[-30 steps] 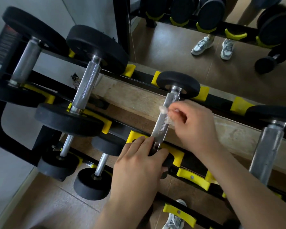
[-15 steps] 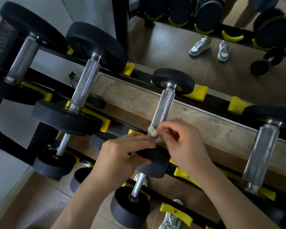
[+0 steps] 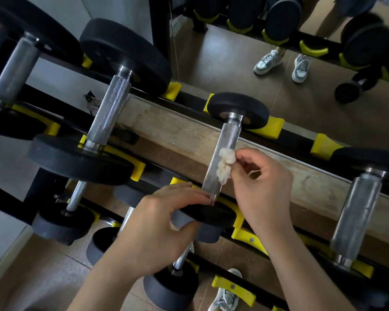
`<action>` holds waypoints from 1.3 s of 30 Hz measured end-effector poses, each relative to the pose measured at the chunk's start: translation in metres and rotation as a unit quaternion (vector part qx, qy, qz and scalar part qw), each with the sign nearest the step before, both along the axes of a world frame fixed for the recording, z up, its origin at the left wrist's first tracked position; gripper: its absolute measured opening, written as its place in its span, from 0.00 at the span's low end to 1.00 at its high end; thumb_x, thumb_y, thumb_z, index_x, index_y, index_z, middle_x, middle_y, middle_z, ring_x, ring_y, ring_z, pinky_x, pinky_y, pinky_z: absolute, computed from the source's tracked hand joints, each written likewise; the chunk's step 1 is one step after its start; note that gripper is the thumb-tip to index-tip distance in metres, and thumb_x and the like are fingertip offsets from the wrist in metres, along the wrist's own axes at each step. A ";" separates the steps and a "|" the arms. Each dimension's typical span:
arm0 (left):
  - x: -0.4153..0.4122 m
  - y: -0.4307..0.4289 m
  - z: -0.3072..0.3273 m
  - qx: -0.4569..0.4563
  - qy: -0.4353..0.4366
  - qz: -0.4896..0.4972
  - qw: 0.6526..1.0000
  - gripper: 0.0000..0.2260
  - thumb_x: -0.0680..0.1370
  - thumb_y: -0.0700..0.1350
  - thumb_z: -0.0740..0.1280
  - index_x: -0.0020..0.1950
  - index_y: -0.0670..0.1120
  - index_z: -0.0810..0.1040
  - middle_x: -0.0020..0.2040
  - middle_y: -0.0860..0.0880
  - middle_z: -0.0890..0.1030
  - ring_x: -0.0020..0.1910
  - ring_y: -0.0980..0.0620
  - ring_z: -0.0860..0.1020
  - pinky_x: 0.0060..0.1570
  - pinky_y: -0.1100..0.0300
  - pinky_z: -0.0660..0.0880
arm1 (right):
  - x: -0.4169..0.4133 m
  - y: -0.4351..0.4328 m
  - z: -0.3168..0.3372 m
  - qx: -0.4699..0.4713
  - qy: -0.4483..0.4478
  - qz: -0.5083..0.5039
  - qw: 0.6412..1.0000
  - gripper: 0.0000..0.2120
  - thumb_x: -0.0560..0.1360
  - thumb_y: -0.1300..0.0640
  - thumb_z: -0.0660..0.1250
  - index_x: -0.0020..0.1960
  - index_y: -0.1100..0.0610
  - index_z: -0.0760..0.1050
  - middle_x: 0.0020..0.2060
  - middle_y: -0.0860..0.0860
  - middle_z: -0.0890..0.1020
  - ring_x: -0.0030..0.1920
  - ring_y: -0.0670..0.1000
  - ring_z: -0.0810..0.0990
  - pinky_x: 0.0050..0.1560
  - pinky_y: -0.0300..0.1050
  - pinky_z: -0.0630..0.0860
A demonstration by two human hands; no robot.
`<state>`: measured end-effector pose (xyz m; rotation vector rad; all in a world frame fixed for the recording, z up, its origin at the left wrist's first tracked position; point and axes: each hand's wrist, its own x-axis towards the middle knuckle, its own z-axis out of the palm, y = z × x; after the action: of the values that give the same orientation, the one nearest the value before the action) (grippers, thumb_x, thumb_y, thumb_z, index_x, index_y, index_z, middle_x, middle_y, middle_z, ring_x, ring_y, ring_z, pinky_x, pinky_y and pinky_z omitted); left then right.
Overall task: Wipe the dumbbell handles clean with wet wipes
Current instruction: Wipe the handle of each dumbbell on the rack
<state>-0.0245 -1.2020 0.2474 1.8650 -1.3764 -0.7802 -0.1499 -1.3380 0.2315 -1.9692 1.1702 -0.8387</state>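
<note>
Moved since half a second ago: the wet wipe [image 3: 225, 164], carried up from the near end of the handle [image 3: 228, 140] to about its middle by the right hand [image 3: 263, 191].

Wet wipe: white and crumpled. It is pinched between the right thumb and forefinger and pressed against the right side of the knurled handle. The other right fingers [image 3: 256, 173] are loosely curled behind it.

Dumbbell [image 3: 238, 108]: small, with black heads, laid across the upper tier of the rack [image 3: 299, 136]. The far head is seated beside a yellow cradle [image 3: 272, 126]. The near head is gripped by the left hand [image 3: 157, 225], whose fingers [image 3: 189, 191] are clamped over its top. The thumb is probably underneath, but that side is hidden.

Neighbours: a larger dumbbell [image 3: 109, 115] is seated to the left, and another with a dull steel handle [image 3: 357, 216] well apart to the right. Smaller dumbbells [image 3: 171, 288] are stored on the lower tier beneath the hands.

Mirror [image 3: 234, 63]: set behind the rack. A pair of light sneakers [image 3: 268, 61] is reflected in it.

Floor [image 3: 43, 277]: brown. One sneaker [image 3: 225, 297] is seen at the bottom edge.
</note>
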 end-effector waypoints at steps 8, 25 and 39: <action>-0.035 -0.005 0.000 0.048 -0.241 -0.020 0.969 0.20 0.66 0.57 0.75 0.55 0.57 0.77 0.58 0.53 0.76 0.52 0.51 0.79 0.40 0.56 0.79 | -0.003 -0.008 0.007 -0.098 0.098 0.124 0.982 0.12 0.75 0.56 0.69 0.58 0.53 0.79 0.44 0.45 0.78 0.40 0.39 0.73 0.39 0.26 0.70; -0.007 -0.004 -0.014 -0.102 -0.140 -0.008 0.985 0.15 0.70 0.52 0.68 0.51 0.45 0.85 0.53 0.51 0.83 0.53 0.54 0.80 0.51 0.59 0.77 | -0.006 0.003 -0.013 -0.044 0.018 0.105 0.993 0.06 0.70 0.65 0.74 0.45 0.58 0.80 0.39 0.46 0.79 0.38 0.40 0.77 0.40 0.30 0.75; 0.016 -0.012 -0.012 0.029 0.135 -0.021 0.990 0.20 0.66 0.42 0.77 0.55 0.57 0.82 0.54 0.61 0.82 0.57 0.60 0.79 0.57 0.62 0.74 | 0.014 -0.017 -0.014 -0.143 0.007 0.052 0.988 0.02 0.73 0.62 0.71 0.44 0.61 0.81 0.39 0.50 0.80 0.38 0.42 0.74 0.40 0.28 0.69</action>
<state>-0.0081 -1.2139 0.2349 1.7047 -1.2355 -1.0609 -0.1361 -1.3552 0.2175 -2.2484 0.9883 -0.9846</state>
